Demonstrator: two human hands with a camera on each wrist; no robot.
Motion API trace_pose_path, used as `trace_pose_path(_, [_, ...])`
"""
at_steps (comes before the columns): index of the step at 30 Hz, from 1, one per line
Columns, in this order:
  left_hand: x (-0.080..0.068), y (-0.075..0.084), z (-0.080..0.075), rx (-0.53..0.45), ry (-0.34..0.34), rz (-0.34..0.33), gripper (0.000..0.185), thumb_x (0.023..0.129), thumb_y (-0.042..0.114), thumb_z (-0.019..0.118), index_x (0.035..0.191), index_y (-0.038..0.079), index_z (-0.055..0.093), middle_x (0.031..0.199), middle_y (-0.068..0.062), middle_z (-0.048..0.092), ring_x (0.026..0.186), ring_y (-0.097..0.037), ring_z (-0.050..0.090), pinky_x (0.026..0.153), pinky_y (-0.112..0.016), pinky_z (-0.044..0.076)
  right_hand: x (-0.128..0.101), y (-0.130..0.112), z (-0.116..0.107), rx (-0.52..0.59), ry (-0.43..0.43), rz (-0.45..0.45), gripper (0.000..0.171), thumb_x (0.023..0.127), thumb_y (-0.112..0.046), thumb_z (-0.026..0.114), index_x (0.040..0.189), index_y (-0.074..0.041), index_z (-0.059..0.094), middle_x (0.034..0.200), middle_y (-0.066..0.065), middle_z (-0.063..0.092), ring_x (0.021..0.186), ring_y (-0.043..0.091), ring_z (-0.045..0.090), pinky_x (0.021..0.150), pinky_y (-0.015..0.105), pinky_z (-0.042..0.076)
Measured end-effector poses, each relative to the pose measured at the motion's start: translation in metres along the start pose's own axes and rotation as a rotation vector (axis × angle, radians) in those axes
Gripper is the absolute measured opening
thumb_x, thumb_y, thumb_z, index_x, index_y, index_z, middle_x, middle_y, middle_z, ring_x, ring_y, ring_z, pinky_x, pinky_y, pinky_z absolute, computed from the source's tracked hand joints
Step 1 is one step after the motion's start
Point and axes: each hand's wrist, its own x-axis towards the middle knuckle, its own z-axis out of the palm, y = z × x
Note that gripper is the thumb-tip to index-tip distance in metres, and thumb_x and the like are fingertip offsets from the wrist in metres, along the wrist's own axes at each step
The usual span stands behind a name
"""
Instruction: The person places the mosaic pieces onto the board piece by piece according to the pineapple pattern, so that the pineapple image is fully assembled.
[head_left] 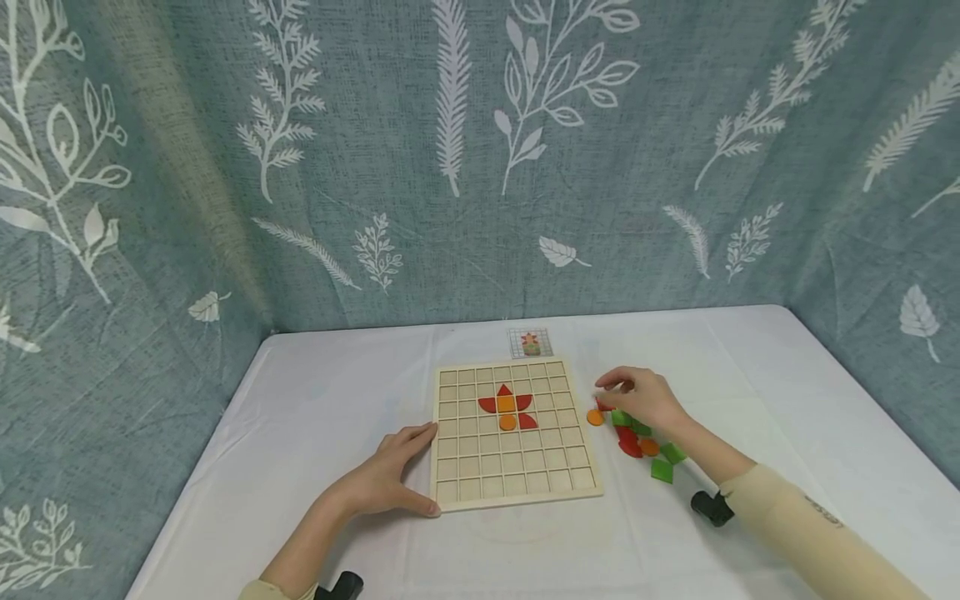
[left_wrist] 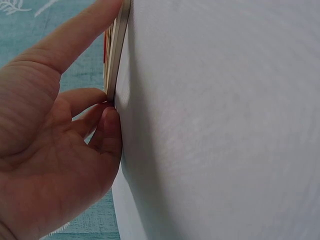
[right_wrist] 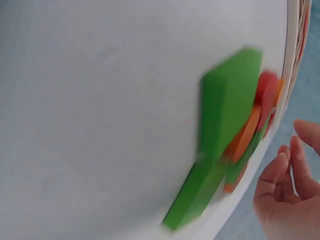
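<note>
A square wooden grid board (head_left: 517, 467) lies on the table, with red and orange pieces set in its upper middle. Its left side is touched by my left hand (head_left: 386, 475): the fingertips rest along the edge and the thumb reaches the near corner. In the left wrist view that hand (left_wrist: 55, 130) spreads along the board's edge (left_wrist: 117, 55). Over the loose pieces to the board's right hovers my right hand (head_left: 648, 400), its fingers loosely bent. A red piece (head_left: 603, 405) and an orange disc (head_left: 595, 417) lie below its fingertips. Nothing shows between thumb and fingers of the right hand (right_wrist: 290, 185).
Green blocks (head_left: 662, 471), red pieces (head_left: 628, 443) and another orange disc (head_left: 649, 448) lie loose at the right. Behind the board is a small pattern card (head_left: 530, 342). A patterned blue-green curtain (head_left: 480, 250) hangs around the white table (head_left: 345, 375).
</note>
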Motion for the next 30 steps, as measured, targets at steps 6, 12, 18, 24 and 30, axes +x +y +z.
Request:
trace_pose_path(6, [-0.001,-0.002,0.0,-0.006,-0.003,0.001,0.112,0.062,0.037,0.091,0.152,0.005,0.032,0.156,-0.014,0.027,0.142,-0.038,0.019,0.109,-0.062,0.022,-0.002,0.008,-0.011,-0.069,-0.016,0.021,0.025,0.089,-0.013,0.068,0.112,-0.003,0.069,0.096,0.008,0.065,0.085,0.023,0.056,0.068,0.03,0.049])
trace_pose_path(12, [-0.001,-0.003,0.0,-0.004,-0.005,0.009,0.112,0.063,0.037,0.091,0.152,0.005,0.032,0.156,-0.013,0.027,0.142,-0.037,0.019,0.109,-0.062,0.023,-0.003,0.01,-0.012,-0.079,-0.045,0.012,0.024,0.089,-0.012,0.07,0.109,0.0,0.069,0.088,0.005,0.063,0.077,0.02,0.054,0.065,0.029,0.048])
trace_pose_path(18, [-0.001,-0.002,-0.001,-0.004,-0.007,0.019,0.112,0.063,0.036,0.091,0.152,0.005,0.031,0.155,-0.015,0.027,0.141,-0.038,0.02,0.109,-0.062,0.022,0.0,0.01,-0.008,-0.096,-0.069,-0.007,0.027,0.086,-0.02,0.075,0.107,-0.004,0.071,0.087,0.001,0.062,0.076,0.018,0.053,0.065,0.031,0.046])
trace_pose_path(24, [-0.002,0.0,-0.002,-0.007,-0.007,0.012,0.111,0.064,0.035,0.091,0.153,0.006,0.031,0.156,-0.014,0.026,0.142,-0.038,0.019,0.109,-0.062,0.022,0.004,0.008,-0.004,-0.139,-0.072,-0.094,0.024,0.086,-0.015,0.073,0.108,-0.006,0.072,0.09,0.002,0.064,0.075,0.018,0.052,0.065,0.031,0.046])
trace_pose_path(30, [-0.002,0.001,-0.001,-0.008,-0.005,0.006,0.112,0.063,0.035,0.091,0.153,0.006,0.031,0.155,-0.014,0.028,0.141,-0.037,0.02,0.11,-0.061,0.022,0.006,0.006,-0.001,-0.171,-0.041,-0.165,0.023,0.086,-0.014,0.073,0.108,-0.006,0.073,0.096,0.006,0.065,0.075,0.019,0.048,0.063,0.031,0.043])
